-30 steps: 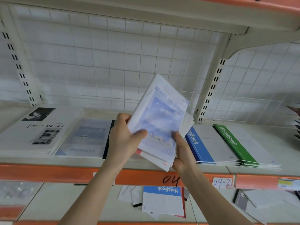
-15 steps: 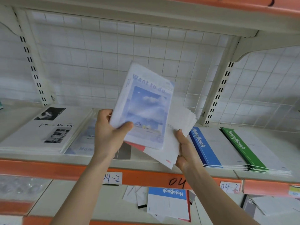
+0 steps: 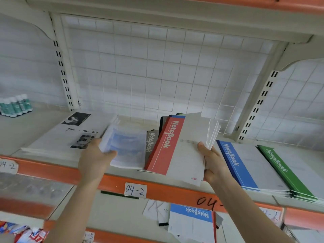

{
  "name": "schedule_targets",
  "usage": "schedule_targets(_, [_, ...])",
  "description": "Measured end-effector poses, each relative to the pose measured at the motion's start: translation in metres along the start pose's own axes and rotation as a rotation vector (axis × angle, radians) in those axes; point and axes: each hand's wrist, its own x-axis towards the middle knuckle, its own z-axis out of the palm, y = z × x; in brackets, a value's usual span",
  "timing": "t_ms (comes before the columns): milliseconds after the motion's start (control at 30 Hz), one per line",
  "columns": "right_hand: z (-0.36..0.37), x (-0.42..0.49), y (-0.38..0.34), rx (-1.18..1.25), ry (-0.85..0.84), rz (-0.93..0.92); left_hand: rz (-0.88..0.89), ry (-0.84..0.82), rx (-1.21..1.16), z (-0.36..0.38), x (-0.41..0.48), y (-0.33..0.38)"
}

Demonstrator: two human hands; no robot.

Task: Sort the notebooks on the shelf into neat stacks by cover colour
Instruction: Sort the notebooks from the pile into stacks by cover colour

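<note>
The left hand (image 3: 95, 160), thumb and fingers pinching the sky notebook (image 3: 126, 146), has carried it down from the fanned bundle (image 3: 212, 130) to the shelf (image 3: 26, 130), low beside the Memory stack (image 3: 70, 135); whether it touches is unclear. The right hand (image 3: 213, 163) grips the bundle, a red cover (image 3: 164, 146) now on top, left of the blue stack (image 3: 245, 165). Red likely gets sorted next

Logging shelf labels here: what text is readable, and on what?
"NoteBook": red notebook, grey notebook, blue stack, green stack, lower-shelf notebook.
"Tim Me ory": white photo notebook.
"04-2": paper tag, left tag.
"04-": handwritten on orange shelf edge.
Blurred: sky-cover notebook in left hand; red notebook's small red mark.
</note>
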Motion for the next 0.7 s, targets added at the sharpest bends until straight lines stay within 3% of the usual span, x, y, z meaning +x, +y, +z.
schedule_targets(133, [0.001, 0.002, 0.004, -0.001, 0.01, 0.025, 0.091, 0.005, 0.434, 0.003, -0.011, -0.005])
schedule_targets(267, [0.001, 0.005, 0.006, 0.014, 0.02, 0.052, 0.459, -0.043, 0.507, 0.021, -0.036, 0.004])
schedule_targets(300, [0.001, 0.006, 0.006, 0.016, 0.025, 0.051, 0.484, -0.15, 0.542, 0.023, -0.045, 0.012])
schedule_targets(333, [0.001, 0.007, 0.006, 0.02, 0.027, 0.048, 0.473, -0.259, 0.587, 0.026, -0.051, 0.018])
schedule_targets(400, [0.0, 0.009, 0.005, 0.031, 0.019, 0.045, 0.431, -0.325, 0.627, 0.034, -0.053, 0.017])
schedule_targets(533, [-0.004, 0.011, 0.004, 0.017, 0.02, 0.051, 0.546, -0.254, 0.621, 0.034, -0.046, 0.004])
schedule_targets(700, [-0.008, 0.011, 0.004, 0.016, 0.033, 0.053, 0.497, -0.308, 0.622, 0.03, -0.036, -0.003])
